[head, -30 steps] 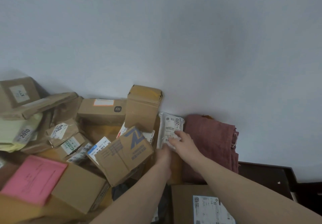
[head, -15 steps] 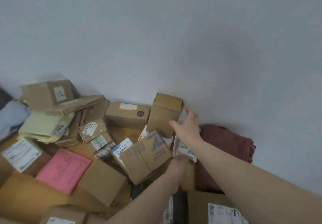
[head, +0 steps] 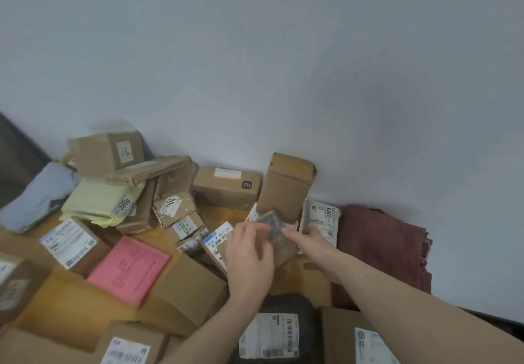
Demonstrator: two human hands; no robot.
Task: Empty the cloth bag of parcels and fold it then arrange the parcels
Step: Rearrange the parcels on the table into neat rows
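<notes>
Gripping a small brown cardboard box with a blue logo [head: 272,229] from both sides, the person is working in the thick of the parcel pile. The left hand [head: 249,256] is curling its fingers [head: 262,229] over the box's near edge, while the right hand [head: 313,243] is pressing in from the other side, its fingers blurred, so I cannot tell exactly how they are closing. Two hands are probably being used because the box is wedged among its neighbours and needs steadying.

The folded maroon cloth bag [head: 380,250] is lying against the wall at the right, clear of the parcels, which suggests the emptying and folding are done and the arranging is underway. A tall brown cardboard box [head: 286,185] is standing upright against the wall, with a white plastic mailer bearing a printed label [head: 320,219] leaning just beside it, likely so labels face outward. A flat pink envelope [head: 129,270] is lying on the wooden bench [head: 218,213] further left, among boxes that are lying jumbled at odd angles.
</notes>
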